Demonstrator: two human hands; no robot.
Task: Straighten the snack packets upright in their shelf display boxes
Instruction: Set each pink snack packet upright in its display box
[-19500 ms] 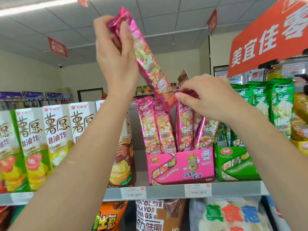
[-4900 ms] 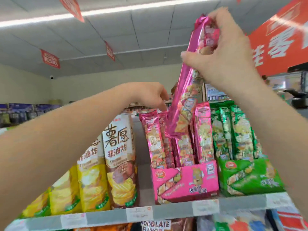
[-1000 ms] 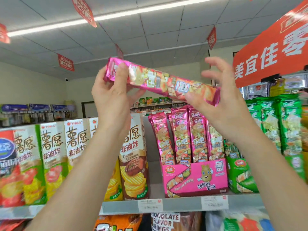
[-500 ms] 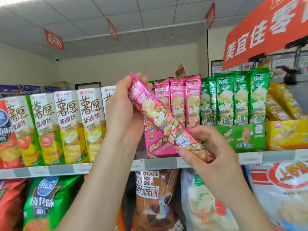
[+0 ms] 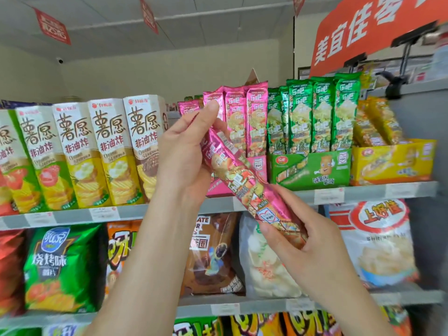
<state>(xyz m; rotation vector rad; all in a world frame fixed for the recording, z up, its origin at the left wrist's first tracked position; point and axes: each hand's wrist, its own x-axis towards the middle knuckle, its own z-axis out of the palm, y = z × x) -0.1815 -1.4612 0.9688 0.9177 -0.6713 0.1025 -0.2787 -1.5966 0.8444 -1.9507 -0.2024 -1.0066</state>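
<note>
**Pink packet's out of its box, both grips on it**

Top shelf (image 5: pixel 363 192), far left: a row of tall cartons (image 5: pixel 109 151) standing straight, side by side, with no display box round them.

Next comes the left grip (image 5: pixel 184 161), fingers curled round the upper end of one pink packet (image 5: pixel 244 187). That packet is tilted, top end up-left and bottom end down-right. It's in the air in front of the shelf edge, not in any box. The right grip (image 5: pixel 312 248) is clamped on its lower end, thumb under and fingers over.

Behind the packet sits the pink box (image 5: pixel 257 164), mostly hidden by the left grip and the packet. The pink packs (image 5: pixel 257 117) inside stand upright and close together. The one at the left end shows its top lower than the rest.

Just beside that is the green box (image 5: pixel 312 169), full of green packs (image 5: pixel 322 112), all upright in tight rows.

Then there's the yellow box (image 5: pixel 392 163), and that's the messy one. Its yellow packs (image 5: pixel 373 124) slant with their tops tipped left rather than standing. It's blurry out there, so I can't count them.

On the shelf below are loose bags, not boxed: a green bag (image 5: pixel 58 267) on the left, a brown bag (image 5: pixel 213 253) between the arms, and a white bag (image 5: pixel 380 243) on the right.

A red sign (image 5: pixel 363 30) hangs over the top right.
</note>
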